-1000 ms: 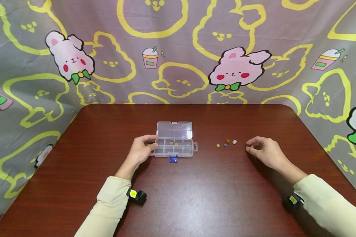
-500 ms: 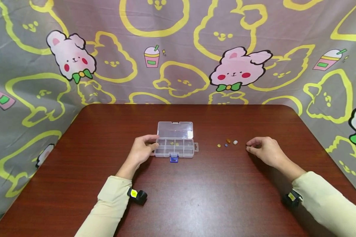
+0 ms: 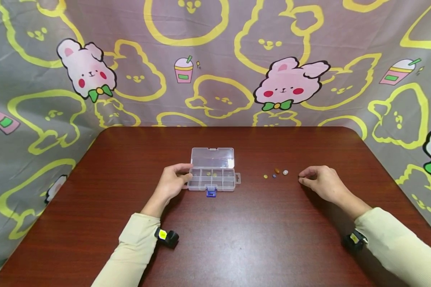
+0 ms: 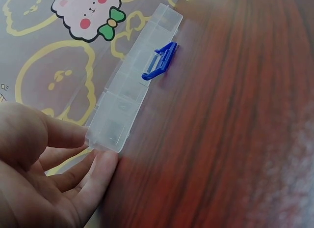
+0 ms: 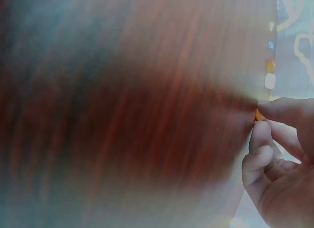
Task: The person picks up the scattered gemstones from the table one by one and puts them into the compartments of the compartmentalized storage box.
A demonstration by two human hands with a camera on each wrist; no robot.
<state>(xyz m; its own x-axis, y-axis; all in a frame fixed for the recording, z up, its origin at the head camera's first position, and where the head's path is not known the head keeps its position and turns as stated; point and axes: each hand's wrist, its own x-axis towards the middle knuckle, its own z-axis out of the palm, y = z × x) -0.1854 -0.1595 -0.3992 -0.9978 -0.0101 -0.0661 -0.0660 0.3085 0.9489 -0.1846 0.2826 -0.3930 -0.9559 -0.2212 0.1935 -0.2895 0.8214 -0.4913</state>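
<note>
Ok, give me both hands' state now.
Left hand: closed, holding the clear box by one end.
Right hand: closed, pinching a small orange piece.

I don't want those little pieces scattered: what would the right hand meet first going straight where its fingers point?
Probably the white piece, lying left of the right hand; exact line and depth are hard to judge.

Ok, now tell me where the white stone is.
In the head view, the white stone lies on the table, just right of the loose orange stone and left of the right hand.
</note>
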